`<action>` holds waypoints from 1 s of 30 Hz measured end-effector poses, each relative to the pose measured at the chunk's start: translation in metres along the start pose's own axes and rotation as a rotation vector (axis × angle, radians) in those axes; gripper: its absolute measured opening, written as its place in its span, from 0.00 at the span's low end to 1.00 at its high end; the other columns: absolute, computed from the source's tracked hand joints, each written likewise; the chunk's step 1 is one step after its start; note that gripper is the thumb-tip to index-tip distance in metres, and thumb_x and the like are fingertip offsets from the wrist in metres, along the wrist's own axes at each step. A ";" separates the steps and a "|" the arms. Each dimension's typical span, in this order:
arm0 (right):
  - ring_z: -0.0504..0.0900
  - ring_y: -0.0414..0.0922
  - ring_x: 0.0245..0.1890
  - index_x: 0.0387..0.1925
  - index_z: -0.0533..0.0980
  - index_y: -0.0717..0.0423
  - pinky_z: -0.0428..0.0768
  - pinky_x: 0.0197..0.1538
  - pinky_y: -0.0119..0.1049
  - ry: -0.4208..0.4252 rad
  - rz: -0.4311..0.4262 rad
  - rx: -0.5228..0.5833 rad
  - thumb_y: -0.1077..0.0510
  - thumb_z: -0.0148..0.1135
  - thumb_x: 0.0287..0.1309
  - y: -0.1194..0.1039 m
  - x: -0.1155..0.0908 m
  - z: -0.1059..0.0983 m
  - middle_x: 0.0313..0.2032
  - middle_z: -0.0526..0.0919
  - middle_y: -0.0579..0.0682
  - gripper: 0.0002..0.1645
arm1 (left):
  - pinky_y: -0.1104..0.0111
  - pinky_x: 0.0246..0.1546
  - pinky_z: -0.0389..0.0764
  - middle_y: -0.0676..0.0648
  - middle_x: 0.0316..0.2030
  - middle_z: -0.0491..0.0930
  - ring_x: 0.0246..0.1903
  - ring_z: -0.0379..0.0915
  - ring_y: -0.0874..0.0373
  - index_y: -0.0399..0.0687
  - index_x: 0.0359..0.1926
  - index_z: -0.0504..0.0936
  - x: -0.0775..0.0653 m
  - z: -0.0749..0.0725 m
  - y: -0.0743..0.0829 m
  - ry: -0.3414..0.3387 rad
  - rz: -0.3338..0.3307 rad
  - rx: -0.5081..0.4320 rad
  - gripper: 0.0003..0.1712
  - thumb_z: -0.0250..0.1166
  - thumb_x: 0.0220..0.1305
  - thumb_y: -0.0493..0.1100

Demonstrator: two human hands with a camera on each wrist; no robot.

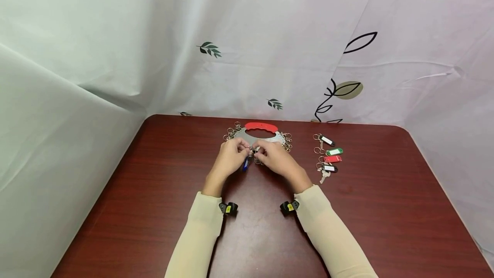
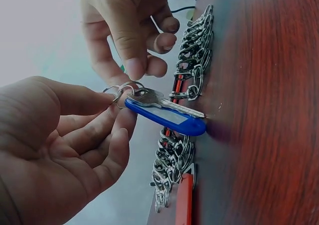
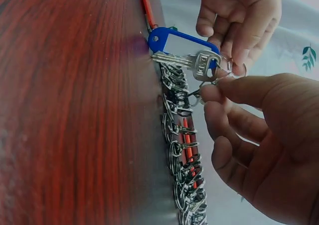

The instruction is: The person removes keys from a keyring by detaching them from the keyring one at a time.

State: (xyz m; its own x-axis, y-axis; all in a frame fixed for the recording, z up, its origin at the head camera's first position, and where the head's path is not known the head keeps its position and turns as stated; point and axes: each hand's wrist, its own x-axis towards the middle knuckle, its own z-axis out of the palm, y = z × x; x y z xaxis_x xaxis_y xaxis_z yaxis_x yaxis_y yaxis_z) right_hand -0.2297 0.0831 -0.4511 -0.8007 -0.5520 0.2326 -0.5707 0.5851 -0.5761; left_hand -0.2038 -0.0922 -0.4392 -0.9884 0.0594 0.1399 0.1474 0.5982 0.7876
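Between both hands a blue key tag (image 2: 167, 119) with a white label and a silver key (image 3: 184, 63) hang from a small metal split ring (image 2: 130, 89). My left hand (image 1: 231, 154) pinches this ring between thumb and forefinger. My right hand (image 1: 275, 156) pinches at the ring from the other side, thumb and forefinger close together, with a small metal clasp (image 3: 196, 96) right at its fingertips. Just beyond the hands lies a grey metal key holder plate (image 1: 266, 137) with a red handle (image 1: 261, 126). Many metal snap clips (image 3: 187, 170) line its curved edge.
To the right on the dark red wooden table (image 1: 386, 209) lie several tagged keys: a black tag (image 1: 327, 140), a green tag (image 1: 334, 152), a red tag (image 1: 332, 158) and another black tag (image 1: 330, 168). White patterned cloth (image 1: 239, 80) hangs behind the table.
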 end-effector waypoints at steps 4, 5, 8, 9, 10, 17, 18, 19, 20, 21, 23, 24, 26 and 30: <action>0.80 0.35 0.22 0.37 0.81 0.51 0.82 0.32 0.37 0.015 0.025 0.042 0.62 0.64 0.59 0.000 0.000 0.000 0.26 0.87 0.47 0.05 | 0.62 0.32 0.81 0.47 0.27 0.84 0.27 0.79 0.57 0.44 0.34 0.82 0.000 0.000 0.000 -0.005 -0.015 -0.017 0.03 0.62 0.61 0.33; 0.80 0.35 0.21 0.36 0.81 0.51 0.82 0.32 0.37 0.012 0.033 0.055 0.62 0.64 0.59 0.000 0.000 0.000 0.26 0.87 0.47 0.04 | 0.62 0.32 0.81 0.47 0.27 0.85 0.28 0.79 0.57 0.44 0.34 0.82 0.000 0.000 0.000 -0.007 -0.019 -0.019 0.03 0.62 0.61 0.33; 0.80 0.34 0.21 0.35 0.81 0.51 0.81 0.30 0.35 -0.006 0.049 0.087 0.62 0.65 0.58 0.000 0.001 0.001 0.26 0.88 0.48 0.04 | 0.62 0.32 0.81 0.47 0.28 0.85 0.27 0.79 0.57 0.43 0.34 0.82 0.000 0.001 -0.001 -0.010 -0.027 -0.023 0.03 0.62 0.62 0.34; 0.80 0.34 0.20 0.35 0.81 0.52 0.81 0.30 0.35 -0.011 0.049 0.097 0.62 0.65 0.58 0.000 0.001 0.001 0.26 0.88 0.48 0.03 | 0.62 0.32 0.81 0.47 0.27 0.85 0.27 0.79 0.57 0.43 0.34 0.82 0.000 0.001 -0.001 -0.010 -0.029 -0.024 0.03 0.62 0.62 0.34; 0.80 0.35 0.20 0.35 0.81 0.52 0.81 0.29 0.35 -0.014 0.050 0.103 0.62 0.65 0.58 0.000 0.001 0.001 0.26 0.88 0.48 0.03 | 0.62 0.32 0.81 0.47 0.27 0.85 0.27 0.79 0.58 0.43 0.34 0.82 0.000 0.001 -0.001 -0.010 -0.029 -0.022 0.03 0.62 0.62 0.34; 0.81 0.40 0.20 0.33 0.82 0.54 0.81 0.26 0.34 0.019 0.050 0.115 0.63 0.64 0.59 0.001 0.001 0.001 0.26 0.87 0.50 0.03 | 0.63 0.31 0.81 0.48 0.26 0.85 0.26 0.79 0.59 0.43 0.33 0.82 0.000 0.002 -0.001 -0.012 -0.014 -0.006 0.03 0.63 0.61 0.34; 0.82 0.41 0.20 0.33 0.82 0.54 0.81 0.26 0.35 0.029 0.052 0.114 0.63 0.64 0.59 0.002 0.001 0.001 0.26 0.87 0.50 0.03 | 0.63 0.31 0.81 0.48 0.26 0.85 0.26 0.79 0.59 0.43 0.33 0.82 0.000 0.003 -0.001 -0.012 -0.014 -0.001 0.03 0.63 0.61 0.34; 0.82 0.42 0.20 0.33 0.82 0.54 0.81 0.26 0.35 0.038 0.054 0.114 0.63 0.64 0.59 0.002 0.001 0.001 0.26 0.87 0.49 0.03 | 0.63 0.31 0.81 0.48 0.25 0.85 0.26 0.79 0.59 0.43 0.33 0.82 0.000 0.003 -0.001 -0.013 -0.015 0.001 0.03 0.63 0.61 0.34; 0.83 0.43 0.20 0.32 0.82 0.54 0.81 0.27 0.35 0.045 0.059 0.113 0.63 0.64 0.59 0.002 0.001 0.001 0.26 0.87 0.49 0.03 | 0.63 0.31 0.81 0.48 0.25 0.85 0.26 0.79 0.59 0.43 0.33 0.82 0.000 0.003 -0.001 -0.013 -0.014 0.006 0.03 0.63 0.61 0.34; 0.83 0.43 0.21 0.32 0.81 0.53 0.81 0.27 0.36 0.050 0.063 0.117 0.63 0.64 0.59 0.002 0.001 0.001 0.26 0.87 0.49 0.03 | 0.64 0.31 0.81 0.48 0.25 0.84 0.26 0.79 0.59 0.43 0.33 0.82 0.001 0.004 -0.001 -0.014 -0.011 0.010 0.03 0.62 0.61 0.33; 0.84 0.45 0.21 0.33 0.81 0.54 0.82 0.27 0.36 0.054 0.076 0.132 0.64 0.63 0.59 0.002 0.001 0.001 0.27 0.87 0.50 0.03 | 0.63 0.31 0.81 0.48 0.25 0.84 0.26 0.79 0.59 0.42 0.32 0.82 0.000 0.004 -0.001 -0.013 -0.005 0.012 0.03 0.62 0.60 0.33; 0.84 0.45 0.21 0.33 0.81 0.54 0.82 0.27 0.36 0.054 0.083 0.141 0.64 0.63 0.59 0.002 0.001 0.001 0.27 0.87 0.50 0.03 | 0.63 0.31 0.81 0.48 0.25 0.84 0.26 0.79 0.58 0.42 0.32 0.82 0.001 0.005 -0.001 -0.011 -0.002 0.017 0.03 0.62 0.60 0.33; 0.84 0.45 0.22 0.33 0.81 0.54 0.82 0.27 0.36 0.051 0.095 0.159 0.64 0.63 0.60 0.001 0.001 0.000 0.27 0.88 0.51 0.03 | 0.63 0.31 0.81 0.47 0.25 0.83 0.26 0.78 0.58 0.42 0.31 0.81 0.001 0.005 0.000 -0.007 0.004 0.021 0.03 0.63 0.59 0.33; 0.85 0.43 0.22 0.34 0.81 0.54 0.81 0.25 0.35 0.046 0.120 0.177 0.63 0.64 0.59 0.000 0.001 0.000 0.27 0.88 0.51 0.02 | 0.63 0.31 0.81 0.47 0.25 0.82 0.26 0.77 0.57 0.42 0.31 0.81 0.000 0.006 0.000 -0.008 0.013 0.035 0.03 0.63 0.58 0.32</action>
State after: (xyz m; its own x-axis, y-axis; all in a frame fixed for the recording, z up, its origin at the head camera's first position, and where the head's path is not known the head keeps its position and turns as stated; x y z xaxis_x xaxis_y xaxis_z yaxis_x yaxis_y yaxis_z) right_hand -0.2306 0.0826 -0.4515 -0.8706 -0.4548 0.1876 -0.4337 0.5293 -0.7292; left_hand -0.2042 -0.0874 -0.4426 -0.9867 0.0734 0.1449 0.1587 0.6253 0.7640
